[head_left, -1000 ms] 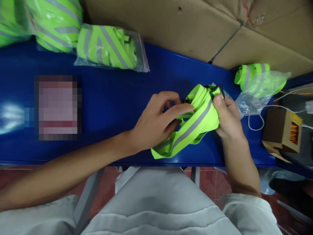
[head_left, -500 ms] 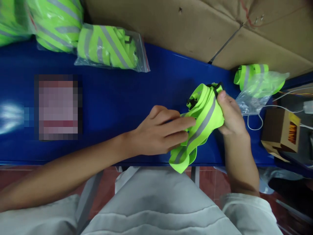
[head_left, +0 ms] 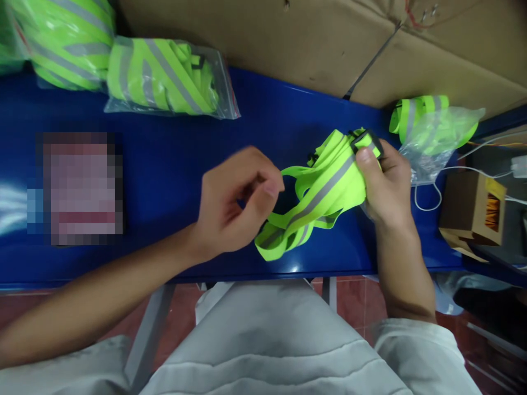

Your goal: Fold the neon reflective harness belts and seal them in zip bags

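A bundle of neon-yellow reflective strap (head_left: pixel 329 186) with grey stripes and black buckles is held above the blue table. My right hand (head_left: pixel 385 178) grips its right end, thumb over a black buckle (head_left: pixel 368 144). My left hand (head_left: pixel 241 203) is curled at the bundle's left side, thumb against forefinger. One loop of the strap reaches these fingertips; the exact hold is partly hidden. Below them, a loose loop hangs toward the table's front edge.
Bagged neon-yellow reflective straps (head_left: pixel 160 77) lie at the back left. Another bundle, partly under a clear plastic bag (head_left: pixel 436 145), lies at the right, near a small cardboard box (head_left: pixel 471 211) and white cables. Large cardboard (head_left: pixel 267 41) lines the back. A blurred-out item (head_left: pixel 82 189) lies at left.
My left hand has moved left from over the bundle and curled its fingers. The strap's loose loops have swung left and up. The right hand still grips, with the buckle turned more into view.
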`<state>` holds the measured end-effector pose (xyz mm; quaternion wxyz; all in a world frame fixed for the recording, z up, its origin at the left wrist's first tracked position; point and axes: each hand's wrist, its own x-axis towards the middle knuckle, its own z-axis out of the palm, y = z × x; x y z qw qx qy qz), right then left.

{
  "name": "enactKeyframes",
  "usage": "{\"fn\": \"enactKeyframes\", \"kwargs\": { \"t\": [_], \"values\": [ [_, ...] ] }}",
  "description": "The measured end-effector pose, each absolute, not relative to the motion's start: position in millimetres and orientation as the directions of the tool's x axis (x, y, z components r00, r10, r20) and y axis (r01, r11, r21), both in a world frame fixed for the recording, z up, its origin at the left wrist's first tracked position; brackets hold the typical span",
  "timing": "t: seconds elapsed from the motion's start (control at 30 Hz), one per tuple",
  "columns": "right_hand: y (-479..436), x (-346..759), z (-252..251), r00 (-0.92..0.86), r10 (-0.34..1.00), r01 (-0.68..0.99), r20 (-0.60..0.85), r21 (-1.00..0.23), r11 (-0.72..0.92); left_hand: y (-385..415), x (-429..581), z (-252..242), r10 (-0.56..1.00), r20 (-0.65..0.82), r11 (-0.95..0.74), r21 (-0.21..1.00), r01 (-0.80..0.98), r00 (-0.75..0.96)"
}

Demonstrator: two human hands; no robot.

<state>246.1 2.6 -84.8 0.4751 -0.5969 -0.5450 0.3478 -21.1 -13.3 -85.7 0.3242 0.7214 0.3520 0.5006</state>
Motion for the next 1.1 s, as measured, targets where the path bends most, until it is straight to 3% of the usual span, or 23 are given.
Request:
{"fn": "enactKeyframes", "kwargs": {
  "t": [0.1, 0.2, 0.4, 0.57, 0.63, 0.73, 0.83, 1.1],
  "values": [
    [-3.9, 240.2, -81.1, 0.124, 0.969, 0.477, 0.214, -0.869, 0.131, -12.1, -19.1, -87.5, 0.834, 0.534, -0.55, 0.793, 0.261, 0.137],
    [-12.2, 231.0, -75.2, 0.079, 0.958, 0.554, 0.274, -0.811, 0.187, -17.6, -12.7, -94.0, 0.848, 0.446, -0.512, 0.829, 0.227, 0.285],
    [-26.9, 217.8, -70.1, -0.077, 0.967, 0.501, 0.245, -0.829, 0.25, -20.0, -1.9, -104.0, 0.849, 0.02, -0.048, 0.998, 0.039, 0.528],
    [-35.7, 219.8, -66.8, -0.137, 0.951, 0.499, 0.276, -0.811, 0.307, -1.7, -13.1, -86.1, 0.563, -0.348, 0.298, 0.931, 0.209, 0.749],
    [-40.0, 221.9, -63.9, -0.17, 0.923, 0.548, 0.345, -0.745, 0.38, 3.8, -18.4, -78.3, 0.494, -0.348, 0.298, 0.928, 0.221, 0.796],
    [-45.6, 223.5, -62.0, -0.232, 0.848, 0.617, 0.477, -0.601, 0.507, 4.7, -18.9, -75.0, 0.624, -0.227, 0.235, 0.967, 0.098, 0.748],
    [-47.9, 221.7, -65.0, -0.282, 0.82, 0.675, 0.498, -0.504, 0.538, -3.0, -10.7, -80.9, 0.717, -0.195, 0.222, 0.974, 0.046, 0.669],
    [-49.1, 204.9, -68.7, -0.205, 0.834, 0.724, 0.513, -0.494, 0.482, -32.4, 8.1, -91.6, 0.719, -0.252, 0.327, 0.945, 0.005, 0.647]
  ]
}}
